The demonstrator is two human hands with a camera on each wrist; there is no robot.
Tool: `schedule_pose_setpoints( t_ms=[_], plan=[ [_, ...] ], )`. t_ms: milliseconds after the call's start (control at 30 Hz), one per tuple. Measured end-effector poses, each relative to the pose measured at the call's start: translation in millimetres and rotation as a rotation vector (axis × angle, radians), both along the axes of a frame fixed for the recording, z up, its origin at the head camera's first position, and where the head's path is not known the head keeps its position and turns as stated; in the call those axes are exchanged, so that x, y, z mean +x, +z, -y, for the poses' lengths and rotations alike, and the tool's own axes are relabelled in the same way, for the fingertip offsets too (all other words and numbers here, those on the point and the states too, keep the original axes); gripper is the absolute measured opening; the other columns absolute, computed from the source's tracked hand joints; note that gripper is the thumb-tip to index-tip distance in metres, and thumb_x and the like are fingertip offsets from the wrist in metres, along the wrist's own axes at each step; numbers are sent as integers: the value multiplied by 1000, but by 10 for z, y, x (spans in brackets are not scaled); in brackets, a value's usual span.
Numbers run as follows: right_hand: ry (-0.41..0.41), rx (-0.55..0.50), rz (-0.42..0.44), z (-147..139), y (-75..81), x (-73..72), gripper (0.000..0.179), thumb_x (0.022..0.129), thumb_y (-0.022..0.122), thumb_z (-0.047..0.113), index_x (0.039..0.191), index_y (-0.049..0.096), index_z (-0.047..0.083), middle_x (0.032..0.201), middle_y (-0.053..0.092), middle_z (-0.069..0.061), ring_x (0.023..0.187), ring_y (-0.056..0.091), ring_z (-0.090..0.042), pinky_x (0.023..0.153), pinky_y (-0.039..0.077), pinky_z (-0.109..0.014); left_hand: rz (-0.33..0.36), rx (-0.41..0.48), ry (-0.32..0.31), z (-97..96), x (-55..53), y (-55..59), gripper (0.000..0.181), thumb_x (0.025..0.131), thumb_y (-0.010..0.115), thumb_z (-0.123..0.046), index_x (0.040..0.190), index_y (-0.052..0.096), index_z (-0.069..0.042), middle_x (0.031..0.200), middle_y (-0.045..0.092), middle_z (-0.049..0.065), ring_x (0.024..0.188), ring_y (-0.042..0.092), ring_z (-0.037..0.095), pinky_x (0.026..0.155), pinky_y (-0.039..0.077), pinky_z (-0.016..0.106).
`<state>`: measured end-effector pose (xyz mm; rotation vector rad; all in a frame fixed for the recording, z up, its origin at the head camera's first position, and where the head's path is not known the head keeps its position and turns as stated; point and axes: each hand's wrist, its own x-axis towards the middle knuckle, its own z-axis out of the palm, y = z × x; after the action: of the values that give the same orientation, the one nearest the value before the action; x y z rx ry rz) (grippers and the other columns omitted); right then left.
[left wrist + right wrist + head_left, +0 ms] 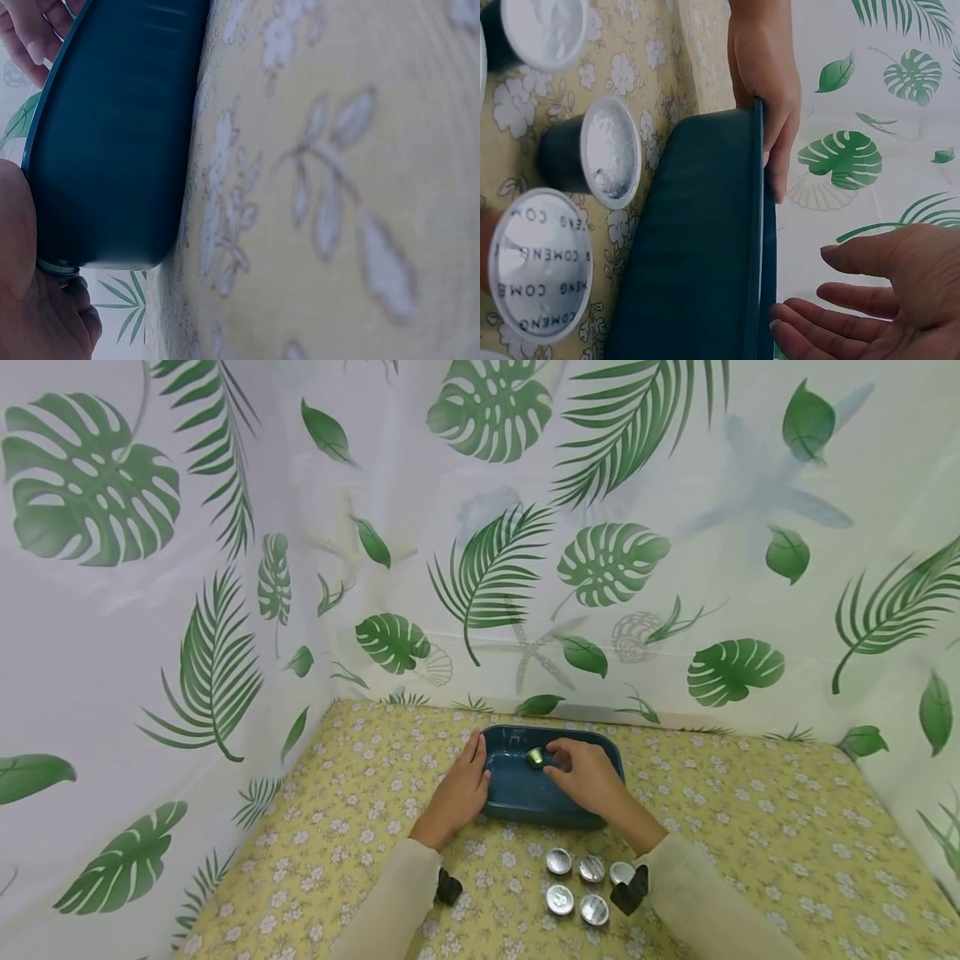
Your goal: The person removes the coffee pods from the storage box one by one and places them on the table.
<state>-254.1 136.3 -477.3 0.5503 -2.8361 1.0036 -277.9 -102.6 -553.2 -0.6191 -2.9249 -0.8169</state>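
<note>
A dark blue rectangular basin point(543, 816) stands on the cloth. My left hand point(459, 783) grips its left end, thumb over the rim and fingers along the outside; the left wrist view shows these fingers bent under the rim. Above the basin's right half is my right hand point(588, 774), thumb and fingers apart. A shiny green coffee capsule point(535, 758) is just left of its fingertips, inside the basin's outline; whether it touches the bottom I cannot tell. In the right wrist view, nothing shows between the right hand's point(900, 292) thumb and fingers.
Several coffee capsules point(559, 899) with silver lids stand in front of the basin, below my right forearm. One capsule lid point(540, 262) carries repeated print. A yellow floral cloth point(360, 827) covers the table; leaf-patterned sheets point(495, 677) hang behind and at the sides.
</note>
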Motion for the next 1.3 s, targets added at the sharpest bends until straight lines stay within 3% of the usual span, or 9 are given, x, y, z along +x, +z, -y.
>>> schedule_pose_setpoints(
  t_ms=[500,833,1067,1300],
  plan=[
    [18,142,92,67,-47,-175,41,95,74,20,128,66,-3,114,70,-21,100,68,-34,79,57,-48,13,8,-6,2,10,20,61,112,38,-22,162,9,-3,170,-5,7,155,10,25,121,26,46],
    [12,214,150,134,-100,-369,45,95,74,19,131,63,-6,117,69,-21,99,67,-31,79,57,-46,15,6,-9,16,2,23,61,112,37,-23,163,7,-4,170,-7,5,155,11,25,121,27,45],
    [1,281,182,202,-135,-404,50,95,74,18,135,59,-7,129,64,-23,109,66,-36,89,55,-50,50,7,-18,17,9,-8,62,112,37,-24,163,5,-5,169,-11,3,155,9,24,121,27,45],
    [-18,293,205,269,-132,-479,54,94,75,21,138,58,-6,132,63,-23,111,65,-36,89,55,-50,25,-1,-12,24,-19,-18,62,112,37,-24,163,6,-6,170,-9,3,155,10,24,120,28,45]
  ],
)
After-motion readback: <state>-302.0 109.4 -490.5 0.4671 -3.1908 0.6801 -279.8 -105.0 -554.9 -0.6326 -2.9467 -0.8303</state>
